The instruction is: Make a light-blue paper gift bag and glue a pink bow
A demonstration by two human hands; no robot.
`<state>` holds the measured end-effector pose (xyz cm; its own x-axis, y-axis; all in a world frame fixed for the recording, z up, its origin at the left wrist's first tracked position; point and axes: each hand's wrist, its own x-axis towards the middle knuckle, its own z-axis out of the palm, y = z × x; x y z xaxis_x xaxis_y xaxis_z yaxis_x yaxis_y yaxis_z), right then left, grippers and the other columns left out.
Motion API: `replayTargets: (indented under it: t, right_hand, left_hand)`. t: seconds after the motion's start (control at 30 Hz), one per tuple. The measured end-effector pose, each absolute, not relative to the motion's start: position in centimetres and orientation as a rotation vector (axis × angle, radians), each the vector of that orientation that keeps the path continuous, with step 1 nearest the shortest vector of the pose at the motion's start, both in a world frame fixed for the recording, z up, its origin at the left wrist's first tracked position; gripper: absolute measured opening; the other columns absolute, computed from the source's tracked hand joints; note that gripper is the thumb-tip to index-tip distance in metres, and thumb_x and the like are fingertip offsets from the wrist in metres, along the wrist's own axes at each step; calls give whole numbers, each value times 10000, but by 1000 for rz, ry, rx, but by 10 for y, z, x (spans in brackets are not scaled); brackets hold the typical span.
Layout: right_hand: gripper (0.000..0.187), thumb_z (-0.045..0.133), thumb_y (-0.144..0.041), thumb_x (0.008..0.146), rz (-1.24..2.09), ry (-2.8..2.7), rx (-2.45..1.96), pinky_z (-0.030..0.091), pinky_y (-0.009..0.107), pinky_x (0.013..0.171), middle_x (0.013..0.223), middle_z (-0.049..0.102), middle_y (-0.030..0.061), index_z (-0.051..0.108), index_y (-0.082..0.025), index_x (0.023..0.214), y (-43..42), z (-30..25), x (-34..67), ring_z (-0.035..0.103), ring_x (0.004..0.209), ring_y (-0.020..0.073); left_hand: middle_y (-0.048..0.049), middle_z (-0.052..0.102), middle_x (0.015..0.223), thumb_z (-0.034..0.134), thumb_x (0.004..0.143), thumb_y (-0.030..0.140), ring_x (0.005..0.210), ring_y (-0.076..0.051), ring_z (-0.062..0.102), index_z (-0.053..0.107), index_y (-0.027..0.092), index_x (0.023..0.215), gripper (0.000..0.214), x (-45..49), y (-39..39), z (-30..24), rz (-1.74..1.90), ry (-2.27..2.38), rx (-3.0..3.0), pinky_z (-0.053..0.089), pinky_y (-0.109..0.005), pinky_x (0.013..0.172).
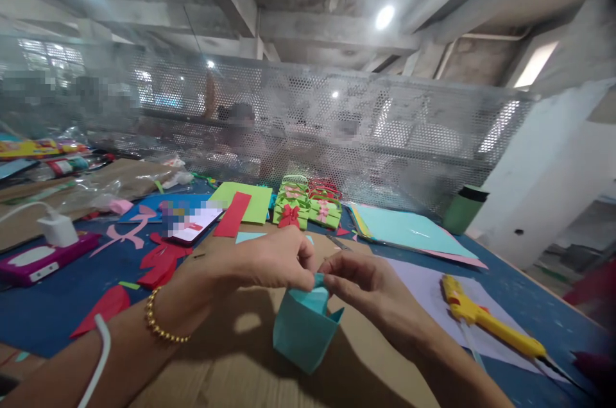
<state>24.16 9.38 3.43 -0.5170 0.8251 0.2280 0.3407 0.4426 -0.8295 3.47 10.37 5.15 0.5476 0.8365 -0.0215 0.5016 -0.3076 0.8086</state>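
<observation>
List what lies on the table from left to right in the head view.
Purple device → phone → red strip → left hand → teal paper box → right hand → yellow glue gun

Both forearms are bare, with no sleeves in view. The left hand (274, 260) carries a bracelet (158, 321) of small round gold beads at the wrist, just behind the pinch. Further up that forearm a thin white cord (99, 357) loops across it. The right hand (366, 283) wears no ring, watch or band; its fingernails look short and plain.
</observation>
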Motion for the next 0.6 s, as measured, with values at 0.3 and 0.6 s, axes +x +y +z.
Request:
replayTargets:
  t: [0.3,0.6]
  right_hand:
    - [130,635,-260,880,824,-2127,-922,490,265,706,789,703,16,711,-180,812,93,30,254,623,761,146]
    - [155,593,-125,887,617,-2200,-829,464,226,696,809,726,-28,711,-218,850,89,31,254,613,742,118]
  left_hand:
    - [47,463,595,593,613,185,582,-110,406,558,179,602,37,47,109,55,473,1051,1993,289,-268,532]
    - [47,475,605,591,602,173,602,-108,413,598,163,642,42,48,113,58,396,1070,1985,280,-262,528]
